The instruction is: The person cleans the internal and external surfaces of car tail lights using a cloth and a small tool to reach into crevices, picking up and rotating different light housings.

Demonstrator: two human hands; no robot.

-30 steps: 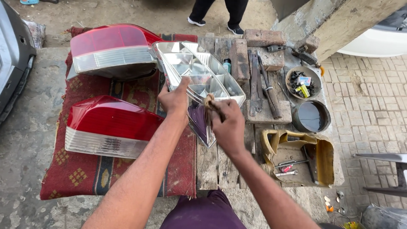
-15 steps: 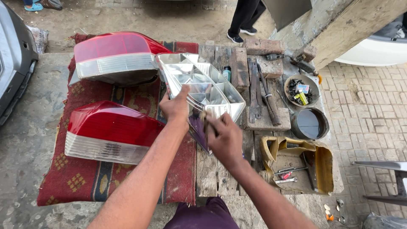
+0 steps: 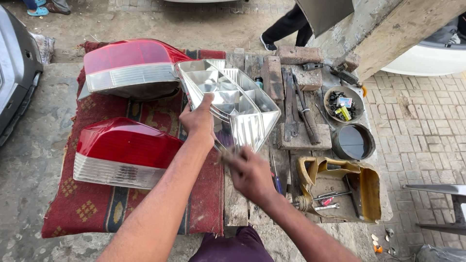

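My left hand (image 3: 198,119) grips the near edge of a chrome tail-light reflector housing (image 3: 228,99), holding it tilted over the wooden bench. My right hand (image 3: 250,174) is just below the housing's near corner, blurred, closed on a thin tool (image 3: 221,148) whose tip touches the housing's lower edge. Two red and clear tail-light lenses lie on a red patterned rug (image 3: 92,208): one (image 3: 127,69) at the far left, one (image 3: 124,151) nearer me.
On the wooden bench (image 3: 238,204) to the right lie bricks (image 3: 298,54), metal tools (image 3: 298,109), a bowl of small parts (image 3: 343,102), a round tin of dark liquid (image 3: 354,141) and a cut yellow container of tools (image 3: 340,189). A person's legs (image 3: 286,26) stand beyond the bench. A grey car bumper (image 3: 14,82) is at left.
My right hand has dropped lower and toward me along the housing's near edge, now blurred. The left hand keeps its grip on the housing. The view has shifted slightly.
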